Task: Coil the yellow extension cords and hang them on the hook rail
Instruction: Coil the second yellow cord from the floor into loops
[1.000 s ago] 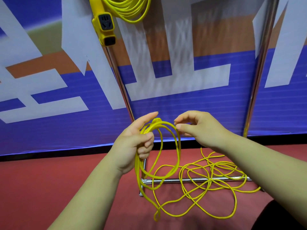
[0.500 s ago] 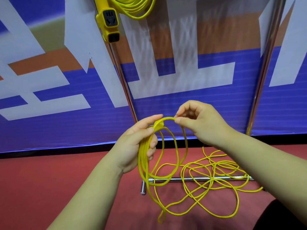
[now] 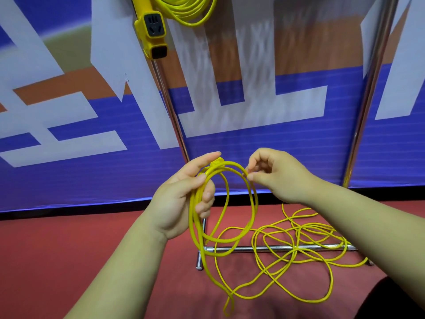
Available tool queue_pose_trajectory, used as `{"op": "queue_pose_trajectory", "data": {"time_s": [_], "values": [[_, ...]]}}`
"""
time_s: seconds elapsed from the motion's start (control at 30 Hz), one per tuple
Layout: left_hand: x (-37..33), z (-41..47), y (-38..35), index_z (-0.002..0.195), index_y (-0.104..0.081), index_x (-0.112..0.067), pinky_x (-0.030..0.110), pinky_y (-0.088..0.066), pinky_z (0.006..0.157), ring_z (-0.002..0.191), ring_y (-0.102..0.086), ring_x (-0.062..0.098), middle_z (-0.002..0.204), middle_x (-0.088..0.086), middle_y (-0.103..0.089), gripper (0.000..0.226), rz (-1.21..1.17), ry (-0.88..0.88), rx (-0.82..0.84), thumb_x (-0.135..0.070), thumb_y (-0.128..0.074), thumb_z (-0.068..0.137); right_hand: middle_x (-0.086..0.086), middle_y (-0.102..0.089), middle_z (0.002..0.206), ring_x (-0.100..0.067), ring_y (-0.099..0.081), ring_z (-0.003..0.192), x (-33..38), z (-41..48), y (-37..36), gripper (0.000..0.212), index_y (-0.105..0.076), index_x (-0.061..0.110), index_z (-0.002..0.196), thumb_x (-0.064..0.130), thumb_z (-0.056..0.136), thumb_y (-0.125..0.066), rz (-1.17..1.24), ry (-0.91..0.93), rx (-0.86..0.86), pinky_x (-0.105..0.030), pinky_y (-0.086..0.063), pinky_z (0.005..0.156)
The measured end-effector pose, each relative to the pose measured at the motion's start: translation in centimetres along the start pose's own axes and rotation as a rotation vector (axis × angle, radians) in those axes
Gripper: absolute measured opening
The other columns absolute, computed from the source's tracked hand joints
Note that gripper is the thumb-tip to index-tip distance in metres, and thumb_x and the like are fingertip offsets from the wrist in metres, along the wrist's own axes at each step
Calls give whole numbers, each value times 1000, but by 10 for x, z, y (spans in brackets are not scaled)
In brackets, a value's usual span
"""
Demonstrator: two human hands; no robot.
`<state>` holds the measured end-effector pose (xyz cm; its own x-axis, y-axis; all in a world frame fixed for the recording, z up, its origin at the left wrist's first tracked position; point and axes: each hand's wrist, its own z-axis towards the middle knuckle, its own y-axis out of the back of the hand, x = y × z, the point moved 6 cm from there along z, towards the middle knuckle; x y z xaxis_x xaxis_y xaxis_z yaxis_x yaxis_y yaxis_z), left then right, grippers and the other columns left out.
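Observation:
My left hand (image 3: pixel 184 199) grips a few hanging loops of a thin yellow extension cord (image 3: pixel 250 217), thumb raised over their top. My right hand (image 3: pixel 273 176) pinches the same cord just right of the loops, at the top of the newest loop. The remaining cord (image 3: pixel 305 254) lies in a loose tangle on the red floor below my right forearm. A second yellow cord coil (image 3: pixel 190 10) with its socket block (image 3: pixel 153 31) hangs at the top of the view; the rail it hangs from is out of view.
A chrome rack stands against a blue, white and orange banner (image 3: pixel 264 146). Its two uprights (image 3: pixel 170 111) (image 3: pixel 370 100) rise from a floor bar (image 3: pixel 276 247) under the tangle. The red floor (image 3: pixel 69 249) spreads to the left.
My right hand has brought a new length of cord up beside the left hand, adding a wider loop. The view has tilted down slightly.

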<state>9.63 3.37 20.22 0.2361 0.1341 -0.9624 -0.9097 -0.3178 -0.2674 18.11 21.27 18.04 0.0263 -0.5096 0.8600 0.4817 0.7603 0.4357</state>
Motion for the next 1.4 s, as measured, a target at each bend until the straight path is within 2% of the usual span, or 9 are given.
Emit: {"op": "queue_pose_trajectory", "data": {"time_s": [0.13, 0.37, 0.53, 0.7, 0.93, 1.07, 1.17, 1.27, 1.4], "values": [[8, 4, 0, 133, -63, -23, 30, -46, 51, 47, -48, 18, 72, 13, -54, 41, 45, 28, -43, -18, -52, 94, 6, -73, 85, -16, -70, 83, 9, 2, 8, 21, -60, 28, 83, 11, 86, -72, -46, 83, -155, -46, -56, 80], [2, 3, 0, 135, -61, -26, 17, -24, 38, 41, -26, 3, 61, -2, -31, 40, -49, 8, -38, -18, -50, 97, 7, -73, 86, -6, -67, 71, 1, 1, -4, 18, -63, 20, 91, 6, 86, -73, -41, 62, -10, -21, -51, 68], [-3, 0, -2, 131, -63, -24, 18, -24, 39, 43, -22, 5, 60, -2, -33, 39, -114, -7, 19, -17, -51, 94, -2, -75, 90, -10, -68, 72, -19, 3, -12, 19, -62, 17, 90, 2, 86, -73, -64, -33, 103, -31, -55, 75], [4, 1, -2, 127, -66, -21, 25, -40, 47, 47, -40, 13, 71, 8, -48, 42, -60, 42, 31, -9, -48, 90, 5, -75, 78, -11, -70, 75, -18, 9, 7, 20, -61, 23, 83, 11, 83, -77, -92, -38, -136, -28, -52, 70], [11, 1, -10, 111, -73, -18, 17, -24, 40, 42, -25, 5, 59, -1, -33, 31, 22, 139, 66, -13, -49, 93, 10, -75, 80, -6, -70, 80, -18, 12, 5, 23, -59, 26, 77, 13, 82, -77, -111, -20, -220, -35, -55, 77], [10, 6, -1, 103, -73, -17, 16, -17, 39, 42, -23, 4, 58, -2, -30, 23, -3, 78, -100, -13, -54, 92, 10, -69, 80, -6, -64, 70, -20, 11, 3, 17, -64, 22, 83, 19, 81, -80, -99, -77, -245, -24, -48, 67], [4, 7, 12, 102, -69, -16, 16, -18, 37, 40, -24, 3, 58, -3, -31, 21, -98, -23, -290, -12, -49, 97, 8, -64, 69, 0, -54, 56, -17, -2, -14, 20, -61, 20, 77, 22, 79, -80, -59, -116, -150, -23, -43, 60], [-3, 7, 22, 104, -66, -15, 16, -22, 36, 41, -25, 4, 58, -4, -32, 28, -161, -122, -418, -10, -38, 104, -13, -70, 79, -12, -59, 69, -11, -23, -54, 25, -56, 22, 75, 28, 77, -80, 120, -133, 145, -44, -51, 71], [-13, 5, 29, 107, -63, -15, 17, -22, 36, 41, -24, 5, 58, -4, -30, 29, -260, -222, -534, -10, -35, 106, -9, -73, 94, -9, -65, 81, -2, -42, -92, 28, -47, 15, 82, 9, 86, -74, 260, -170, 352, -38, -53, 87]]}}
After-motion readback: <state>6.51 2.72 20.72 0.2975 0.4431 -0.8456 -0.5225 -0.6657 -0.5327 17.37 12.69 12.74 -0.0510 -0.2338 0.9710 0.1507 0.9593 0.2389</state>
